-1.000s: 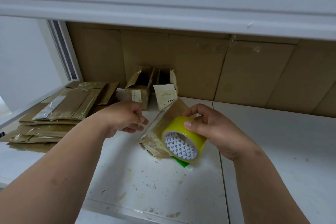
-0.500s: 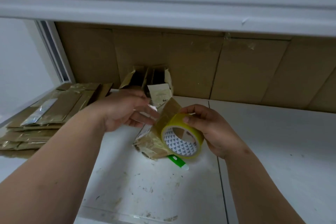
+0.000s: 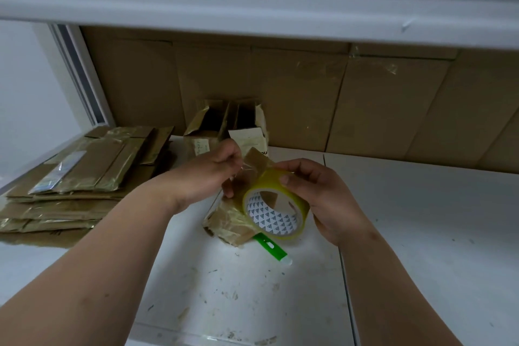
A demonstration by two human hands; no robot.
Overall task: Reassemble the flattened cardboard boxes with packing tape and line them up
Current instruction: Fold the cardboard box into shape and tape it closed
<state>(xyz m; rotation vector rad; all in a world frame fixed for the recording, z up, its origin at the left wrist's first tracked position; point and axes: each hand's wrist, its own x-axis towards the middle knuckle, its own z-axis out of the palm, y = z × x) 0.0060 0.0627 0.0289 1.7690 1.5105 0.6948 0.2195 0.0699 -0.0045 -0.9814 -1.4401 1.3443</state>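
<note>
Peeling the tape's free end, our left hand (image 3: 209, 174) had come across to pinch it while our right hand (image 3: 323, 199) gripped the tape roll (image 3: 273, 211) above the half-built box (image 3: 233, 219) on the surface (image 3: 421, 219); taping could begin, with two finished boxes (image 3: 224, 126) lined up behind.

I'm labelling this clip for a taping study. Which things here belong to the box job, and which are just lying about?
Part of the job:
- tape roll, held by the right hand
- left hand pinching the tape end
- small box being taped
- two assembled boxes at the back
- flattened boxes

Lying about:
- green cutter
- cardboard backing
</note>
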